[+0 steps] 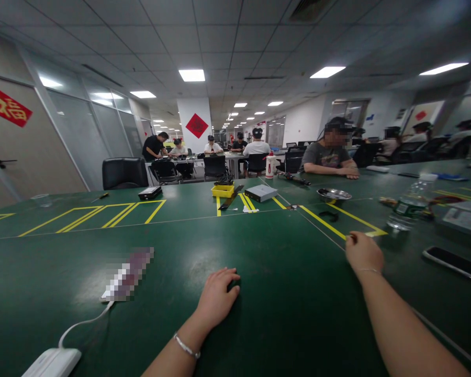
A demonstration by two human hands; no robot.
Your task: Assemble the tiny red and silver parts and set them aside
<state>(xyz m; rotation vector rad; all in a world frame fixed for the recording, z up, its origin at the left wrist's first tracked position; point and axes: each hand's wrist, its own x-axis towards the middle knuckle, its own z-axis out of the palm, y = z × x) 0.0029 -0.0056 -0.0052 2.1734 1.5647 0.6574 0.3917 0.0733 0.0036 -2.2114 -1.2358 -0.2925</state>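
My left hand [219, 294] lies on the green table [290, 293], fingers loosely bent and thumb apart, with nothing in it. To its left is a phone [127, 275], blurred out, with a white cable [84, 320] running to a white power bank [54, 362]. Farther right, my right hand [364, 252] is by a yellow tape line, its fingers curled together. Whatever the fingertips may hold is too small to make out. Just beyond that hand lies a small dark curved piece [328, 215].
A water bottle [410, 204] and a dark phone [457, 264] are on the right. Farther back are a metal bowl [334, 195], a grey box [261, 192], a yellow bin [223, 191] and a black device [150, 193]. A person [329, 152] sits across the table.
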